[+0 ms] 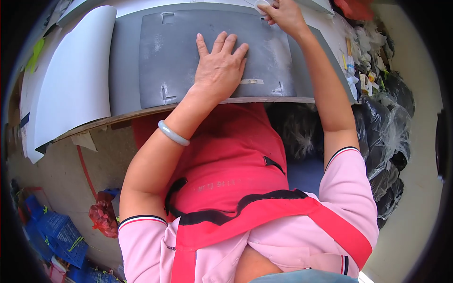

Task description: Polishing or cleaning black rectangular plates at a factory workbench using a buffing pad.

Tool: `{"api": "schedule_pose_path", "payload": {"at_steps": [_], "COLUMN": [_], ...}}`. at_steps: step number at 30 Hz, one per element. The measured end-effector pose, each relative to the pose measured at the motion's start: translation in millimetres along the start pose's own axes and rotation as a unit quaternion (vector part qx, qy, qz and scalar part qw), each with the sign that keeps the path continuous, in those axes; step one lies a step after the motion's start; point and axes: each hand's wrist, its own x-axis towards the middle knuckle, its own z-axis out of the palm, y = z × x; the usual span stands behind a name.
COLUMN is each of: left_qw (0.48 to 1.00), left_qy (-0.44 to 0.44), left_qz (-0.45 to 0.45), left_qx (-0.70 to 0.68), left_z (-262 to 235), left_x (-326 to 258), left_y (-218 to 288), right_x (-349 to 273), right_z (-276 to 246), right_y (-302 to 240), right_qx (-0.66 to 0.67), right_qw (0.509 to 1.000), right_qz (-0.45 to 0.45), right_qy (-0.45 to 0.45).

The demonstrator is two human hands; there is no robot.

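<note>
Left hand (220, 63) lies flat, fingers spread, on grey sheet (188, 52), centre frame. Right hand (283, 14) (top edge) pinches a white disc (261, 4). White board (75, 75) upper left; black bags (387, 127) right.

- A workbench (264, 100) with a wooden front edge is seen across the upper part of the view; its top is covered by a pale grey surface.
- 1 dark grey sheet (170, 56), roughly rectangular with small notches cut near its corners, is laid flat on the bench top.
- 1 short strip of tape (252, 81) is stuck on the sheet near its lower right corner.
- 1 large white sheet (75, 70) is laid on the left part of the bench, and its lower edge overhangs the front.
- Small bottles and scraps (361, 70) are piled at the right end of the bench.
</note>
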Motion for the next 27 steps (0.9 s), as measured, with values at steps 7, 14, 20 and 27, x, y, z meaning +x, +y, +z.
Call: {"api": "schedule_pose_path", "payload": {"at_steps": [7,14,20,27], "left_qw": [1.000,1.000,1.000,1.000], "left_qy": [-0.022,0.002,-0.025,0.014], "left_qz": [-0.016,-0.003,-0.010,-0.012], "left_qx": [0.015,0.006,-0.002,-0.013], "left_z": [-2,-2,1,1], "left_x": [0,0,-1,-1], "left_y": [1,-1,-1,-1], "right_x": [8,27,33,27], "right_z": [112,153,164,147], "right_y": [-54,-79,-85,-101], "right_qx": [-0.135,-0.158,-0.207,-0.250], "right_qw": [0.949,0.941,0.918,0.924], "right_qz": [-0.276,-0.286,-0.316,-0.270], "right_qy": [-0.065,-0.084,-0.118,-0.103]}}
